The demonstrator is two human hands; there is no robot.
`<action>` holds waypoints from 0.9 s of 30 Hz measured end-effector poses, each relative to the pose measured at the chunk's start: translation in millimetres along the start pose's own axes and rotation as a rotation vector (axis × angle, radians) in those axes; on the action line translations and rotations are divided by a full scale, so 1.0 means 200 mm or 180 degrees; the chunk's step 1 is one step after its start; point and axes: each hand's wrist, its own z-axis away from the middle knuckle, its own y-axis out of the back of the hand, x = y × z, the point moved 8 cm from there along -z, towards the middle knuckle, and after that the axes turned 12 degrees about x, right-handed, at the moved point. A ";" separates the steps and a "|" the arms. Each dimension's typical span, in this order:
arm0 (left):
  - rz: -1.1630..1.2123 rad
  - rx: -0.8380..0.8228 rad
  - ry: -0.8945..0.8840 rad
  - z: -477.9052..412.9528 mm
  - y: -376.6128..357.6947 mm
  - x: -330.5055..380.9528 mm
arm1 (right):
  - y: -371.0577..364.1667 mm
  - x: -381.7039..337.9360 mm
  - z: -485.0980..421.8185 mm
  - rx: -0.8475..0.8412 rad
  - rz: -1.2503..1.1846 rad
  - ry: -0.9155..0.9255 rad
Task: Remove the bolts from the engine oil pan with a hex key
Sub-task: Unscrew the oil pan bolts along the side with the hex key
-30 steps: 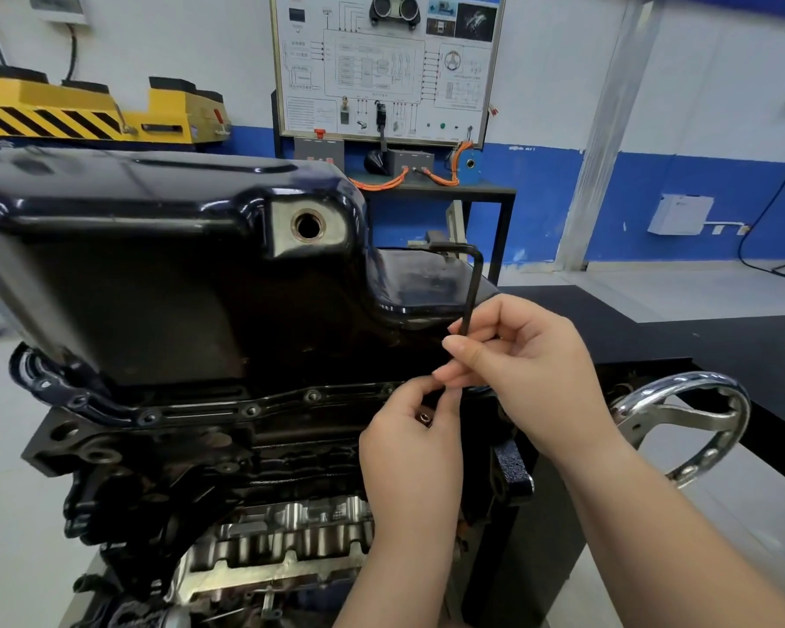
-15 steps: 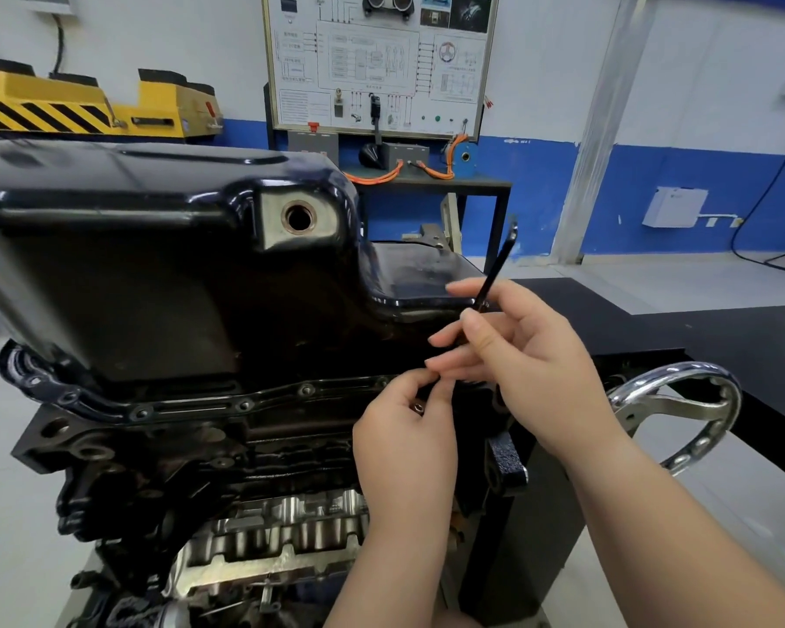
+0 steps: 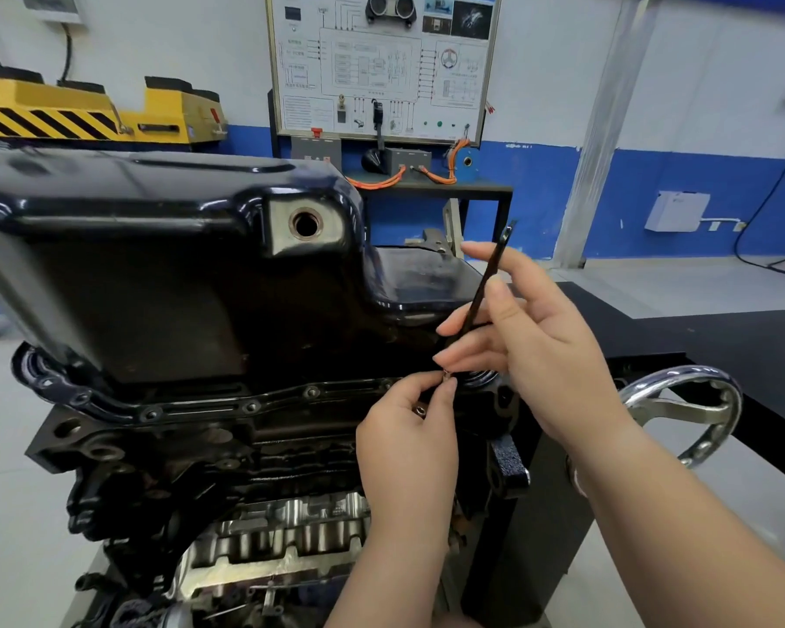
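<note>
A glossy black oil pan (image 3: 164,274) sits upside down on an engine block (image 3: 200,469). Several bolts (image 3: 250,406) line its flange. My right hand (image 3: 531,355) holds a black hex key (image 3: 488,283) between thumb and fingers, tilted up to the right, above the flange's right end. My left hand (image 3: 409,441) pinches a small bolt (image 3: 446,375) at its fingertips beside the flange; another bolt head (image 3: 420,411) shows inside its curled fingers.
A chrome handwheel (image 3: 689,410) juts out at right beside a black bench (image 3: 721,337). Behind stand a wiring trainer board (image 3: 381,65) on a stand and a yellow striped lift (image 3: 82,111). The pan's open drain hole (image 3: 306,224) faces me.
The hex key came out of the bolt and tilted to the right in my right hand. My left fingers now pinch the freed bolt at the flange.
</note>
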 end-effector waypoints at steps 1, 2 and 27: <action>0.0004 -0.0004 -0.0001 0.00 0.00 0.00 | 0.00 -0.01 0.00 0.0000 -0.0020 -0.0009; 0.0007 -0.0007 -0.0003 0.00 0.00 0.00 | 0.00 -0.01 0.00 0.0018 -0.0008 0.0009; 0.0034 0.0028 0.0127 0.01 0.00 -0.01 | 0.05 -0.07 -0.07 0.0213 0.0124 0.0241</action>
